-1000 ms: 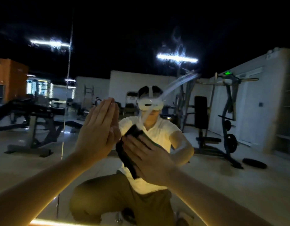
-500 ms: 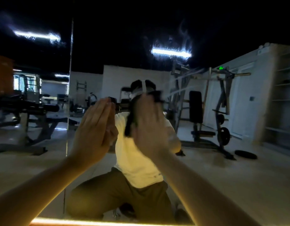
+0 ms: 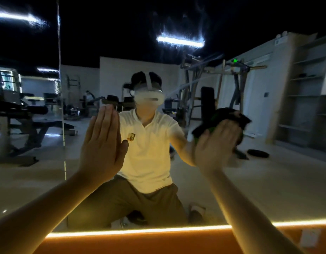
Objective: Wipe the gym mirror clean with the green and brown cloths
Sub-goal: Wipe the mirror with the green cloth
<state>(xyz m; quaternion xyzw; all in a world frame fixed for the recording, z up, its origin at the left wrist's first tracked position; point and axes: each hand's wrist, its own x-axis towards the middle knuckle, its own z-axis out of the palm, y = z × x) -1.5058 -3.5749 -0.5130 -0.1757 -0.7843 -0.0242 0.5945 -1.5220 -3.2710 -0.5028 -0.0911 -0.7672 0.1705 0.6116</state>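
The gym mirror (image 3: 268,180) fills the head view and reflects a kneeling person in a white shirt. My left hand (image 3: 101,143) lies flat against the glass left of centre, fingers straight and together, holding nothing. My right hand (image 3: 215,143) presses a dark cloth with green patches (image 3: 230,114) against the glass at the right, palm flat on it. The cloth sticks out above and to the left of my fingers; its colour is hard to judge in the dim light. Streaks show on the glass near the reflected ceiling light.
A glowing light strip (image 3: 140,231) runs along the mirror's lower edge above an orange wall band (image 3: 158,244). A vertical seam (image 3: 61,107) divides the mirror panels at the left. Weight machines, benches and shelves appear only as reflections.
My right hand swept the cloth from the middle of the mirror up and then out to the right. My left hand stayed flat on the glass. The camera moved lower, showing the light strip.
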